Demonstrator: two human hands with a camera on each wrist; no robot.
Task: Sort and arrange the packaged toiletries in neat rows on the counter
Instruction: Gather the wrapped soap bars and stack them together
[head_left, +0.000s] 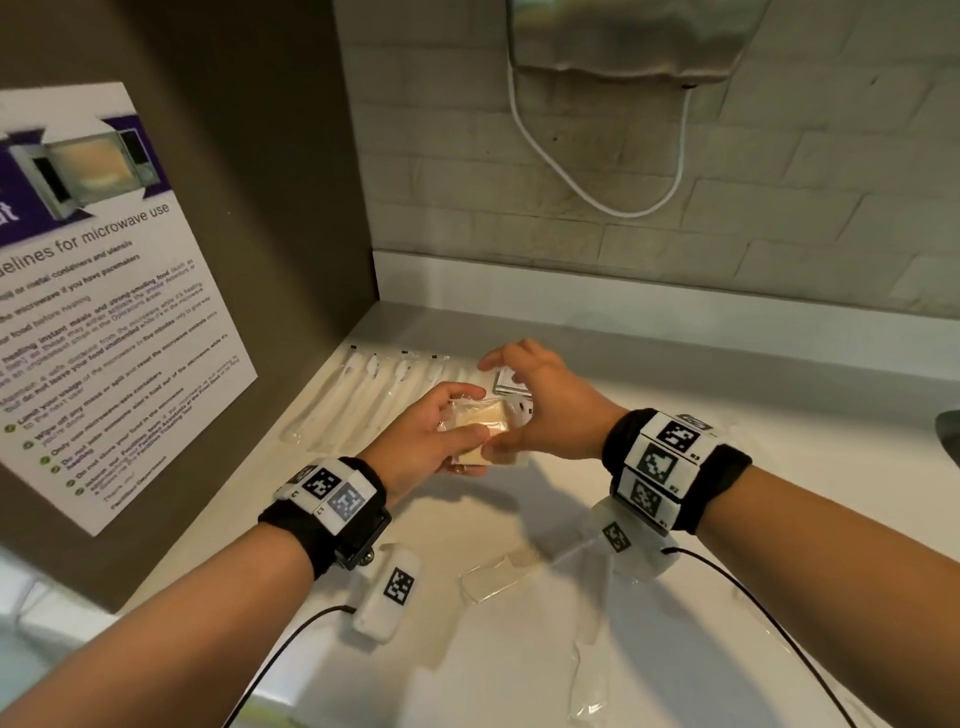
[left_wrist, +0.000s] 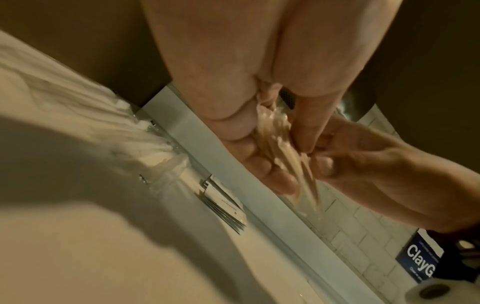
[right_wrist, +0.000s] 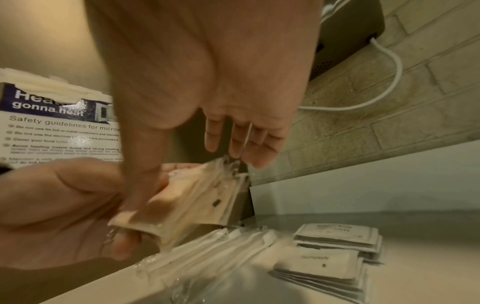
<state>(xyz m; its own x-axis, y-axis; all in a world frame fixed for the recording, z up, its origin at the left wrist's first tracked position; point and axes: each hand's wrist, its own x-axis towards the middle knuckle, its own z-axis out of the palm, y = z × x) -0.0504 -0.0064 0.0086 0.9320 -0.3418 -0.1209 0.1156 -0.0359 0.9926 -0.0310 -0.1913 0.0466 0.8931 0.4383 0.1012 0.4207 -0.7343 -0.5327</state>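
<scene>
Above the white counter (head_left: 753, 441) both hands hold a small stack of clear-wrapped yellowish packets (head_left: 488, 422). My left hand (head_left: 457, 415) grips it from the left, thumb on top and fingers beneath (left_wrist: 262, 164). My right hand (head_left: 511, 415) pinches the stack's right side: the thumb presses the near end (right_wrist: 145, 191) and the fingers reach over the far end. Behind the hands, wrapped toothbrushes (head_left: 363, 400) lie side by side in a row. Just right of them are stacked white sachets (right_wrist: 335, 234).
A brown panel with a microwave poster (head_left: 104, 312) walls off the left side. A white cable (head_left: 597, 182) hangs from a wall unit above. Loose clear packets (head_left: 498, 574) (head_left: 587, 670) lie near the counter's front. A dark object (head_left: 948, 431) sits at the right edge.
</scene>
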